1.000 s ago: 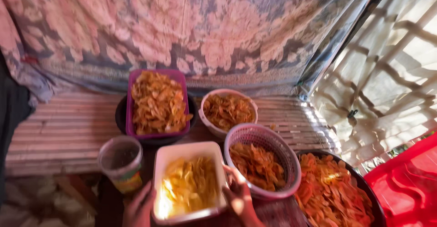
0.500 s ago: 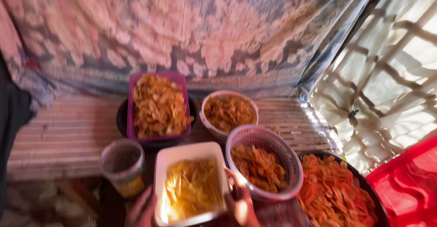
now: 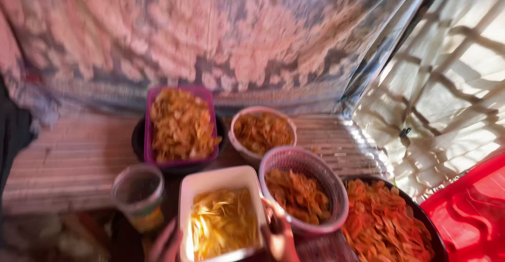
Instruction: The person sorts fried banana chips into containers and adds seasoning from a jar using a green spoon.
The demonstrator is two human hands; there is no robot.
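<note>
White rectangular tub (image 3: 223, 217) of pale yellow chips at 6 o'clock, gripped at both sides: my left hand (image 3: 165, 243) on its left wall, my right hand (image 3: 279, 235) on its right, each hand grasping the rim. Risk, as I judge it: the tub sits tight against the pink mesh basket (image 3: 304, 188); a tilt or knock could spill chips. Count: one purple tub (image 3: 181, 125) at 11, one round bowl (image 3: 263, 131) at 12, one dark tray (image 3: 392, 222) at 4, one clear cup (image 3: 139, 193) at 8.
</note>
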